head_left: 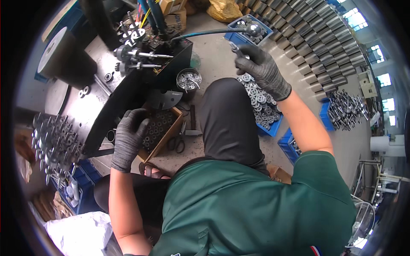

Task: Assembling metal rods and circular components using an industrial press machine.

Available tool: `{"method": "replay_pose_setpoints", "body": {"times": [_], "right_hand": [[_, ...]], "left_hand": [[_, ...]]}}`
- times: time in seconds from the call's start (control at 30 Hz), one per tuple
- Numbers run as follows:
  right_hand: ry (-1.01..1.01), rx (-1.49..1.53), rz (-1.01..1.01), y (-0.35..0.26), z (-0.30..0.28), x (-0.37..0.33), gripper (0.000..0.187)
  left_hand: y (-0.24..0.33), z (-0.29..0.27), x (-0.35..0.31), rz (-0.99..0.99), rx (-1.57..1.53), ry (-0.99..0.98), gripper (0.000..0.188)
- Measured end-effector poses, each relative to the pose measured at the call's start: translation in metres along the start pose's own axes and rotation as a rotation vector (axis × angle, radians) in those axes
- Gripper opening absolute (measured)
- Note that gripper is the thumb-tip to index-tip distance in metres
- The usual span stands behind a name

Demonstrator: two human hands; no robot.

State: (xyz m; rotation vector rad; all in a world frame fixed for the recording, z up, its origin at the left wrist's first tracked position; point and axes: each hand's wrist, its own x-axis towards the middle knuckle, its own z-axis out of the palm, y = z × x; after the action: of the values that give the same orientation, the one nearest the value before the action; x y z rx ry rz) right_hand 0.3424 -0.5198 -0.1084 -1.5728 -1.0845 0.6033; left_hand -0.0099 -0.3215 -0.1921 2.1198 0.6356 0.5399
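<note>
My right hand (261, 70), in a grey knit glove, is closed around a small metal shaft (234, 47), whose end sticks out past the fingers. Below that hand lies a blue bin heaped with flat metal discs (261, 102). My left hand (131, 134), gloved the same way, is at the left edge of a cardboard box (170, 131) holding many small dark rings (157, 128). A gap shows between its thumb and bent fingers, and I see nothing held there. The fingertips are partly turned away.
A lever with a ball end (254, 30) reaches across the far side from the press. Shafts with discs (143, 54) lie on its table. A can of small parts (188, 80), scissors (176, 144) and a hammer (193, 123) are near my knee. Stacked metal tubes (316, 47) stand at right.
</note>
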Motion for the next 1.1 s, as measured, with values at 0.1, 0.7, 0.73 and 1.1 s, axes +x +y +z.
{"method": "replay_pose_setpoints", "body": {"times": [0.1, 0.7, 0.73, 1.1], "right_hand": [[0.133, -0.185, 0.267, 0.077, -0.067, -0.038, 0.037], [-0.231, -1.085, 0.684, 0.273, -0.114, -0.113, 0.034], [-0.269, -1.137, 0.705, 0.278, -0.113, -0.107, 0.033], [-0.773, -1.735, 0.352, 0.259, -0.052, -0.063, 0.03]], "left_hand": [[-0.003, 0.01, 0.001, -0.036, 0.068, -0.108, 0.027], [-0.075, 0.037, -0.01, -0.144, 0.381, -0.383, 0.034], [-0.078, 0.037, -0.009, -0.154, 0.396, -0.393, 0.034], [-0.071, 0.041, -0.005, -0.152, 0.402, -0.434, 0.034]]}}
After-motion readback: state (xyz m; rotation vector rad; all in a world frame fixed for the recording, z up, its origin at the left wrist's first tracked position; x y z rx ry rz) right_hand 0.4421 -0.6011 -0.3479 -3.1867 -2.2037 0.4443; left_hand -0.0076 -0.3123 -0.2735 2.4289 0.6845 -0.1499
